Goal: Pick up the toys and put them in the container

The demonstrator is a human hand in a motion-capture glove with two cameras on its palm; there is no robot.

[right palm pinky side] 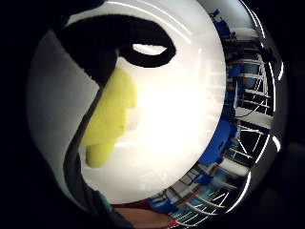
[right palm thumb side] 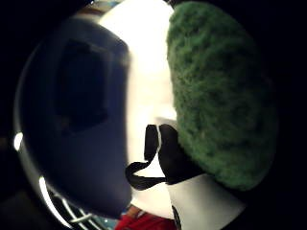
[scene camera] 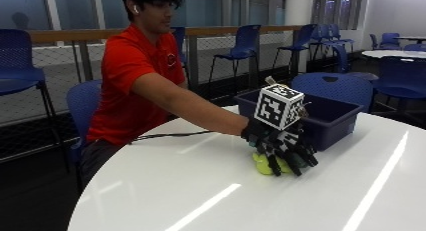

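Note:
A yellow-green plush toy [scene camera: 262,165] lies on the white round table [scene camera: 186,191], just in front of the dark blue container [scene camera: 336,120]. My gloved right hand [scene camera: 279,141] is on top of the toy, fingers curled down round it. The little finger side palm view has the toy's yellow part [right palm pinky side: 113,114] against the table [right palm pinky side: 181,124]. On the thumb side its fuzzy green part [right palm thumb side: 220,96] fills much of the view close to the palm, with the container's wall [right palm thumb side: 81,120] beside it. I cannot tell whether the toy is off the table.
The container stands at the table's far edge, right behind my hand. A person in a red shirt [scene camera: 130,86] sits at the far left of the table. Blue chairs [scene camera: 243,46] stand behind.

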